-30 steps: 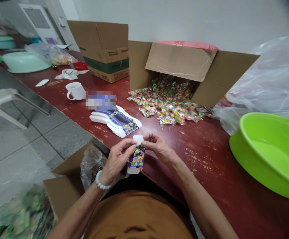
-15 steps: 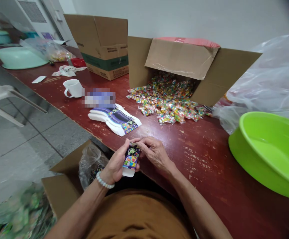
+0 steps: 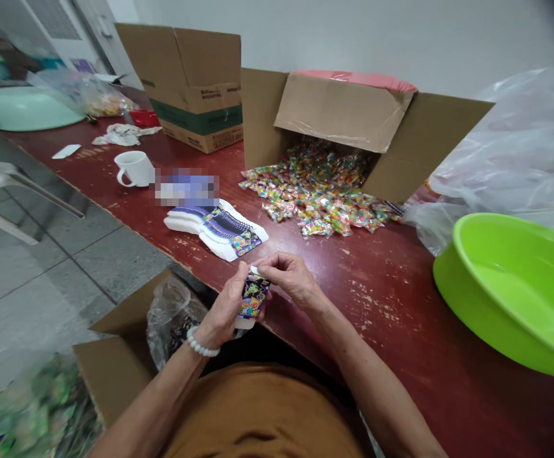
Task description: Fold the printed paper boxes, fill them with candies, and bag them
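Note:
A small printed candy box [image 3: 252, 298], dark with bright lettering, is held upright at the table's front edge, its white bottom flap hanging out. My left hand [image 3: 229, 305] wraps round its side, with fingertips showing behind it. At the box's top, my right hand [image 3: 286, 273] pinches the white flap between thumb and finger. Just beyond my hands lies a stack of flattened candy boxes [image 3: 219, 229] with white edges. Wrapped candies [image 3: 324, 207] in clear packets spill out of a cardboard carton [image 3: 415, 149] lying on its side.
A green basin [image 3: 505, 305] stands at the right, near clear plastic bags [image 3: 510, 152]. A white mug [image 3: 134, 168] and a second carton [image 3: 195, 95] are at the left back. Below the table edge sits an open carton [image 3: 119, 369] with a plastic bag; a stool [image 3: 0, 191] stands on the floor.
My left hand has shifted from pinching the box's top to wrapping round its side. The top flap went from upright to folded down, then shows partly raised under my right fingers.

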`<state>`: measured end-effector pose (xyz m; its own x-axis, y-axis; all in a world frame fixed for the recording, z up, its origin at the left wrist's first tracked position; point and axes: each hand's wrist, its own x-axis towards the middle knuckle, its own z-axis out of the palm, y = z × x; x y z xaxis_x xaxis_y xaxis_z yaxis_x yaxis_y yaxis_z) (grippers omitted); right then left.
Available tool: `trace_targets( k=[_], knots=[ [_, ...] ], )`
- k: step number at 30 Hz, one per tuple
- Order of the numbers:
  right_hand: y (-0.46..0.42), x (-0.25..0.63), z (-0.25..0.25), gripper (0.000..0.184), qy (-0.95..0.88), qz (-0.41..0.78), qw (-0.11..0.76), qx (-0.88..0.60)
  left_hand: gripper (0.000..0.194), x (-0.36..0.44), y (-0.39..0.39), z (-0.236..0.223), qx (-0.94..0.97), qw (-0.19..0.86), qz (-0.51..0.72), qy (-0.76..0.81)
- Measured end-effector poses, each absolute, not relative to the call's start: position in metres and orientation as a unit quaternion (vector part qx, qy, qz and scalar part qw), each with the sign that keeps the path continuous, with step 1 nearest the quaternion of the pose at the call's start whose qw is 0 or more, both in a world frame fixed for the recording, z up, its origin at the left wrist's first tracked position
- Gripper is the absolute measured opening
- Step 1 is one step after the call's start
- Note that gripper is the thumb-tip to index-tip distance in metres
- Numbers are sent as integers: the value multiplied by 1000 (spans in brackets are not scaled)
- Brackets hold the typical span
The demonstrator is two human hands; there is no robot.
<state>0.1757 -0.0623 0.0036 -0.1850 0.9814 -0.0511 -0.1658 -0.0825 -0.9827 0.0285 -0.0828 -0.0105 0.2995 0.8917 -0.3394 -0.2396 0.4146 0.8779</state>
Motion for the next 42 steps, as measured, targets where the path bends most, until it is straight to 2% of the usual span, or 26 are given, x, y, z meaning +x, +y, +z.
trace_targets(
  k=[5,12,15,21,23,26,28,31,33,35,37,39,42],
  knots=[
    [-70,179,3,19,-575,533,459,-417,73,29,-85,-10,366,719,390,443],
    [-73,183,3,16,-586,492,467,-444,69,33,-82,-8,400,712,380,435],
    [-70,183,4,15,-549,523,466,-455,72,32,-81,-6,405,714,372,434],
    [-66,187,4,24,-519,633,419,-394,75,33,-81,-3,381,722,364,449],
    [-71,185,0,22,-553,584,444,-395,73,36,-81,-4,363,725,376,448],
    [-78,180,-12,16,-622,439,502,-411,65,41,-79,-7,325,734,399,443],
    [-76,183,-22,20,-658,395,491,-411,57,42,-78,-7,295,743,403,445],
    [-52,204,-32,29,-697,351,430,-454,51,41,-80,-5,271,757,408,431],
    [-25,227,-33,33,-696,229,391,-557,51,37,-85,-5,281,765,407,413],
    [1,248,-33,52,-685,118,300,-653,48,32,-94,-7,290,770,393,410],
    [19,263,-35,63,-690,61,220,-687,45,23,-105,-10,289,780,365,419],
    [26,269,-39,56,-709,42,193,-677,43,10,-116,-16,292,787,332,430],
    [19,268,-50,30,-732,50,214,-645,38,-20,-124,-26,345,765,287,463]
  ],
)
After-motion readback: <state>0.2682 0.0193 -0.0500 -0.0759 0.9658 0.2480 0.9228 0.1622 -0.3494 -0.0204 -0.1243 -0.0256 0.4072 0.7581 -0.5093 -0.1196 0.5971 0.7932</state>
